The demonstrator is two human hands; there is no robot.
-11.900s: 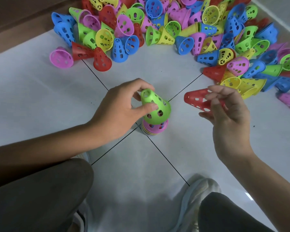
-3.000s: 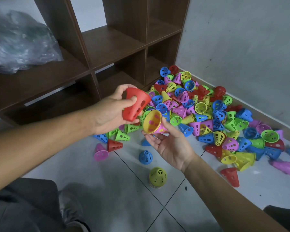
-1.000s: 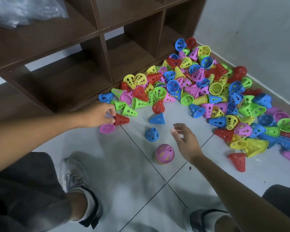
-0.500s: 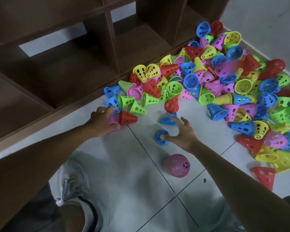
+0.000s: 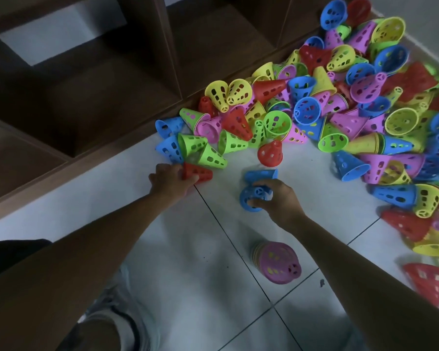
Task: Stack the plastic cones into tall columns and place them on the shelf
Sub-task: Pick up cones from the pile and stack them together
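Curling round a blue cone [image 5: 254, 196], right hand [image 5: 276, 196]; left hand [image 5: 169, 182] hides what its grip holds.

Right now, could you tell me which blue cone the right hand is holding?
The upright blue cone nearest the pink-topped stack; the right hand has its grip on it, unlike the blue cone lying sideways just beyond.

Dim room: white tiled floor [image 5: 188, 262], dark wooden cubby shelving [image 5: 91, 97] behind.
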